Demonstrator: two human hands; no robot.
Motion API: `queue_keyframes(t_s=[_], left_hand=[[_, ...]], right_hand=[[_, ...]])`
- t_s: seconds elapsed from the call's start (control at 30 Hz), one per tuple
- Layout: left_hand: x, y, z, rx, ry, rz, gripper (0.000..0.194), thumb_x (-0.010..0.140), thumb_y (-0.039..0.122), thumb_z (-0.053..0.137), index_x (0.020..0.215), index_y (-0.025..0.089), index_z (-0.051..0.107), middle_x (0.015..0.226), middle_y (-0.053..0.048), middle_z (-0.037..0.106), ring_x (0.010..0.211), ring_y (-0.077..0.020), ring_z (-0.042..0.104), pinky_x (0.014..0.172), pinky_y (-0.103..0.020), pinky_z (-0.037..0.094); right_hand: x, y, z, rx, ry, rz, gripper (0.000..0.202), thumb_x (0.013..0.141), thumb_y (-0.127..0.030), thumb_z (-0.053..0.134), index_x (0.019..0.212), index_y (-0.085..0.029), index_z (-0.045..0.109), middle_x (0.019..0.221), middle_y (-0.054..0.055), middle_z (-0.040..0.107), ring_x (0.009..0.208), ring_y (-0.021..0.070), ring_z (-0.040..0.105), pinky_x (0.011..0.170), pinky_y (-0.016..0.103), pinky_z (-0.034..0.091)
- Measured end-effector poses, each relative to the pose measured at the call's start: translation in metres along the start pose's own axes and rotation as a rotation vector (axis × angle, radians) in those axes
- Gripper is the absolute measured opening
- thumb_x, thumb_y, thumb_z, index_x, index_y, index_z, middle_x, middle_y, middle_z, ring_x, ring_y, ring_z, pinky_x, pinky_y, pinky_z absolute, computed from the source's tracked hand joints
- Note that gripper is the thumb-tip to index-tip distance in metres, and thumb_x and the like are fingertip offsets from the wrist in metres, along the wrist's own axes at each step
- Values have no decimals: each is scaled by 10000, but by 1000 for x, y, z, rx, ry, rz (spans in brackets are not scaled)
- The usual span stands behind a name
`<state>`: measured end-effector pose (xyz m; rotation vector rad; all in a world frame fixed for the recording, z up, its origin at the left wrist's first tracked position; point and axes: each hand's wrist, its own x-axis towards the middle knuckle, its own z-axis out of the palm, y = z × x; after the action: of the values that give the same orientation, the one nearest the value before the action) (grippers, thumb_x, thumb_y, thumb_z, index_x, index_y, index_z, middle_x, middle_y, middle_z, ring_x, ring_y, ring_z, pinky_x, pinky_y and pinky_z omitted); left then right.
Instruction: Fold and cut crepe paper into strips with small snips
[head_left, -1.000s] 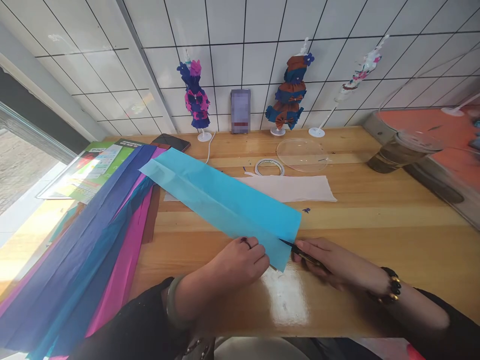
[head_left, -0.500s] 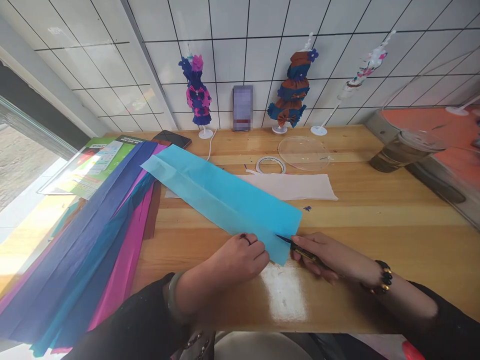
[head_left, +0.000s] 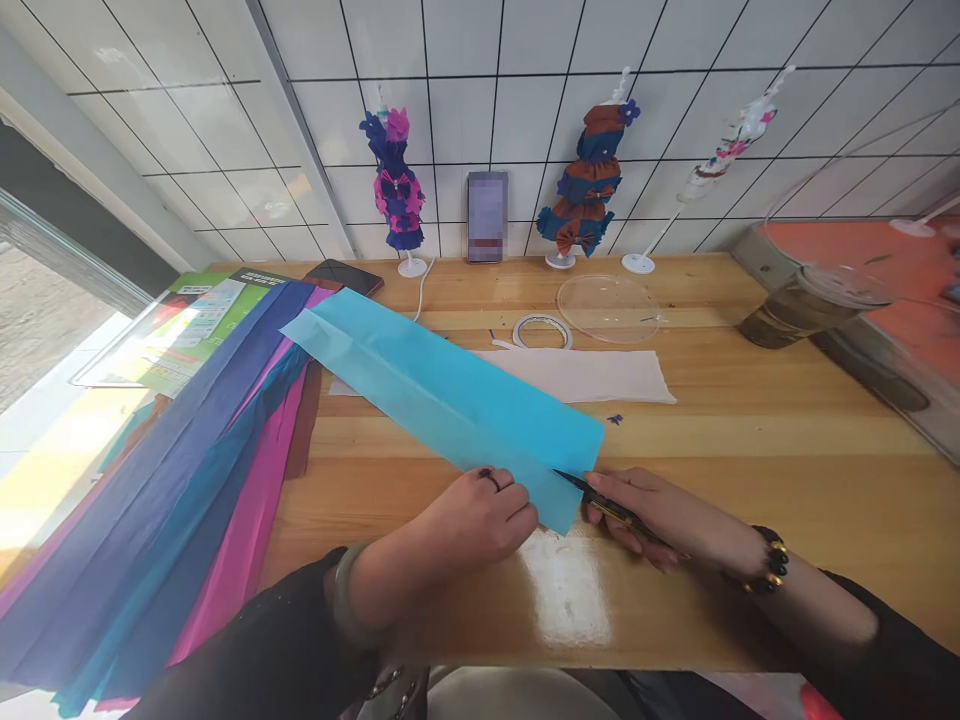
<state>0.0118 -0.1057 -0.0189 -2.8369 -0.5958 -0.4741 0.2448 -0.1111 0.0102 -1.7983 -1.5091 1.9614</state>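
Note:
A long light-blue paper sheet (head_left: 480,385) lies diagonally across the wooden table, folded lengthwise along its lower side. My left hand (head_left: 491,515) has its fingers closed on the near edge of this sheet. In my right hand (head_left: 637,515) is a pair of scissors (head_left: 619,512) with dark blades and patterned handles. Their tip reaches over the right end of the sheet, a little to the right of my left fingers. The blades look almost closed, and how they meet the paper is hard to tell.
Purple, teal and pink paper strips (head_left: 165,480) spread over the left side. Behind the sheet are white paper (head_left: 600,375), a tape roll (head_left: 542,331) and a clear disc (head_left: 609,308). A drink cup (head_left: 810,305) stands right; decorated figures and a phone (head_left: 487,216) line the wall.

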Motion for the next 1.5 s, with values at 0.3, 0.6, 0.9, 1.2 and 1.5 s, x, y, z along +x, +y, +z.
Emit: queue_keyframes(t_s=[0.3, 0.6, 0.9, 1.2, 1.5], left_hand=[[1, -1, -2, -9, 16, 6, 207, 856, 85, 379, 671, 163, 428, 609, -3, 428, 588, -134, 442, 516, -278, 325], [-2, 1, 4, 15, 60, 5, 196, 810, 73, 429, 639, 168, 415, 592, 2, 393, 555, -133, 416, 480, -288, 279], [-4, 1, 4, 23, 69, 5, 170, 816, 83, 432, 669, 166, 422, 614, 3, 394, 575, -133, 412, 506, -292, 277], [-4, 2, 2, 66, 83, 27, 172, 815, 90, 443, 669, 171, 401, 610, 6, 396, 574, -129, 399, 523, -289, 254], [-5, 2, 0, 44, 119, 30, 172, 810, 100, 461, 656, 165, 420, 618, 3, 392, 579, -133, 400, 515, -294, 266]], right_hand=[[2, -6, 4, -38, 10, 1, 545, 808, -656, 295, 708, -160, 495, 400, -76, 411, 268, 23, 289, 300, 160, 268], [5, -4, 4, -31, 15, 44, 541, 773, -690, 325, 695, -177, 480, 394, -83, 393, 276, 31, 296, 288, 159, 269], [4, -5, 6, 33, -1, 6, 529, 788, -668, 328, 706, -171, 488, 397, -88, 397, 265, 27, 296, 310, 167, 294], [7, -6, 7, 37, 10, -10, 517, 795, -657, 329, 643, -180, 456, 409, -76, 426, 261, 32, 311, 297, 173, 286], [9, -9, 8, -32, 38, -33, 549, 784, -675, 322, 549, -185, 406, 434, -60, 437, 276, 35, 340, 318, 185, 315]])
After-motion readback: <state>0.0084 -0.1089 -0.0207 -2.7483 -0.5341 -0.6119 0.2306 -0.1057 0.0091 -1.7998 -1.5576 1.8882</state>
